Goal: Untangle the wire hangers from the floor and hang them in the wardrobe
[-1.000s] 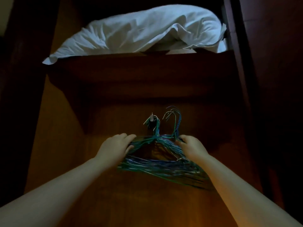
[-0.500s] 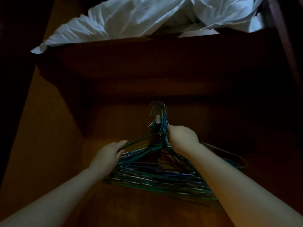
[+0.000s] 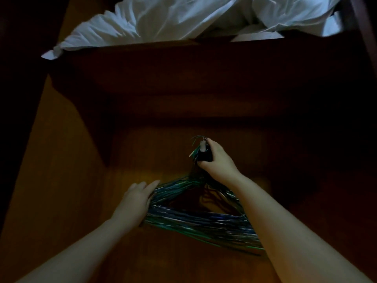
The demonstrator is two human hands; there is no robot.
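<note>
A bundle of several blue and green wire hangers (image 3: 195, 217) hangs inside the dim wooden wardrobe, its hooks gathered at a small peg or rail fitting (image 3: 203, 147). My right hand (image 3: 216, 160) grips the hook necks just below that fitting. Straight fingers of my left hand (image 3: 136, 199) rest against the bundle's left shoulder. The hook tips are partly hidden by my right hand and by the darkness.
A white pillow or bedding (image 3: 183, 21) lies on the wardrobe's upper shelf (image 3: 183, 58), overhanging its front edge. Brown wooden side panels (image 3: 51, 160) close in left and right. The back wall behind the hangers is dark.
My right hand rose from the bundle's right shoulder to the hooks and now grips them at the fitting. My left hand's fingers straightened against the left side. The view tilted up slightly.
</note>
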